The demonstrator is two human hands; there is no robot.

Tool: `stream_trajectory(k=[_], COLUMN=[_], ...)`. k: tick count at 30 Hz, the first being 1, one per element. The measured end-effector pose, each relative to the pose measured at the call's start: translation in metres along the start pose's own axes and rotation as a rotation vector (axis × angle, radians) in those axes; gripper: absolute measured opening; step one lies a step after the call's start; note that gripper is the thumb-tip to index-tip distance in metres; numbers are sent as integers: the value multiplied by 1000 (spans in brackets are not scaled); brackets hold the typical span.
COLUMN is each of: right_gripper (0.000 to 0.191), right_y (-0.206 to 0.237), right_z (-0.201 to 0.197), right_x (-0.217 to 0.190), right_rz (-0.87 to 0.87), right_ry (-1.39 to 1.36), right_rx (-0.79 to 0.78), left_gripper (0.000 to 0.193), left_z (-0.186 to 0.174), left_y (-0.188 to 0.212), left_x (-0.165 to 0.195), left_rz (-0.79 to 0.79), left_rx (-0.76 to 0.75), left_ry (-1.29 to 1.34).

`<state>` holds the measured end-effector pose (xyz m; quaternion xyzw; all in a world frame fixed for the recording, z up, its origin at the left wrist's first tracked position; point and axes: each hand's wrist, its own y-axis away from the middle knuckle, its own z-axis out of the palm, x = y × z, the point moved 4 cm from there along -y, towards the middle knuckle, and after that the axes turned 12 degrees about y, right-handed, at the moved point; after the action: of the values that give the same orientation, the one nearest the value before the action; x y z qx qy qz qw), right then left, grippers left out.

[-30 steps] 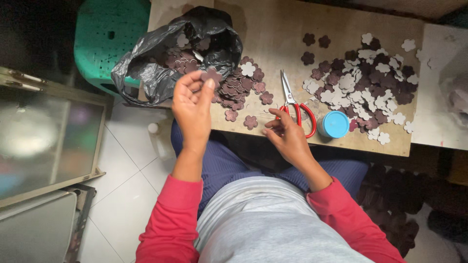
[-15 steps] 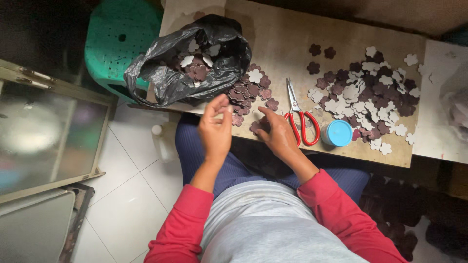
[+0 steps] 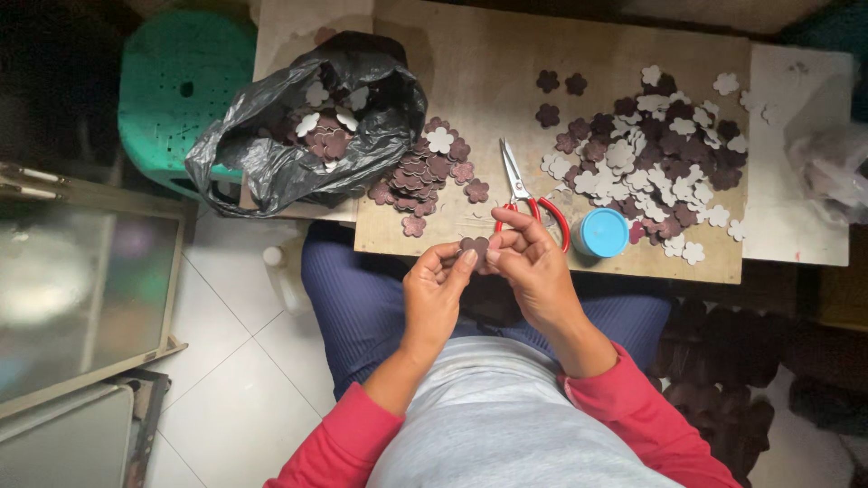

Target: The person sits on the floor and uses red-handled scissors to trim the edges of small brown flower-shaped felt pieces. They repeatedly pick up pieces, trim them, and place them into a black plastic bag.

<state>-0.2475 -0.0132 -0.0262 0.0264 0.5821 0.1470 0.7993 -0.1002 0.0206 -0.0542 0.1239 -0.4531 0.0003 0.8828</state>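
Observation:
My left hand [image 3: 436, 294] and my right hand [image 3: 533, 271] meet over my lap, just below the front edge of a wooden board [image 3: 488, 99]. Between their fingertips they pinch a small dark maroon flower-shaped cutout [image 3: 474, 245]. Red-handled scissors [image 3: 529, 197] lie on the board just above my right hand. A small heap of maroon flower cutouts [image 3: 429, 172] lies beside an open black plastic bag [image 3: 298, 136] that holds more of them. A larger spread of maroon and white flower cutouts [image 3: 655, 167] covers the board's right side.
A round blue lid or small tub [image 3: 601, 232] stands near the board's front edge, right of the scissors. A green plastic stool [image 3: 172, 86] is at the upper left. A glass-fronted cabinet [image 3: 81, 280] stands to the left on a white tiled floor.
My left hand came down from the heap by the bag to meet my right hand. Both hands drew back off the board toward my lap, now holding one cutout together.

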Motion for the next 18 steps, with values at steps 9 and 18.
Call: stream_trajectory(k=[9, 18], right_gripper=[50, 47], right_y=[20, 29], right_z=[-22, -38], right_x=[-9, -10], right_rz=[-36, 114], right_ry=[51, -162], right_rx=[53, 44], left_gripper=[15, 18], left_z=[28, 28], left_y=[10, 9], left_x=[12, -5], left_rz=[-83, -161], left_rx=[-115, -15], left_ry=[-106, -144])
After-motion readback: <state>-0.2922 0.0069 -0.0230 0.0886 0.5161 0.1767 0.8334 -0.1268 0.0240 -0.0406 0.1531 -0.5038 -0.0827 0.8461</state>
